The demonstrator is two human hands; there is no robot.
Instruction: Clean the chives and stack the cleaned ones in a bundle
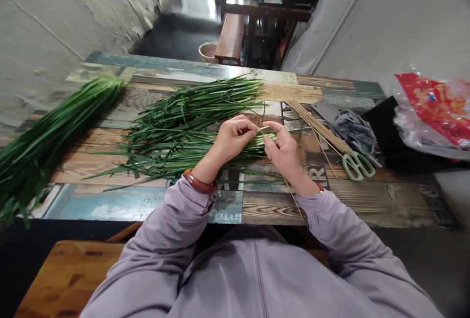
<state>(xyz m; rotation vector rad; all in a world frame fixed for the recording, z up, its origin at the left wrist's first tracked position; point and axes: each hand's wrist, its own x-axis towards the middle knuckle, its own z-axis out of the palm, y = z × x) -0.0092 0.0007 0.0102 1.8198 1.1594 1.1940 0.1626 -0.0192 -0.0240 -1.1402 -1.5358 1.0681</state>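
Close together over the table's middle, both my hands are closed at a pale chive stalk (263,128). My left hand (232,138) pinches the stalk between thumb and fingertips. In my right hand (284,150) is a thin bamboo skewer (293,198), its lower end slanting down past the wrist; the fingers also touch the stalk. Whether the skewer's tip has gone through the stalk is too small to tell. Loose garlic chives (179,154) lie under my hands, their white ends partly hidden by them. Behind is another chive pile (205,100), stems pointing right.
A thick chive bundle (62,129) hangs over the table's left front edge. To the right lie bamboo skewers (317,124), green-handled scissors (358,166), a grey cloth (354,129) and a red-and-clear plastic bag (436,107). A bench (231,36) and basket (208,52) stand beyond.
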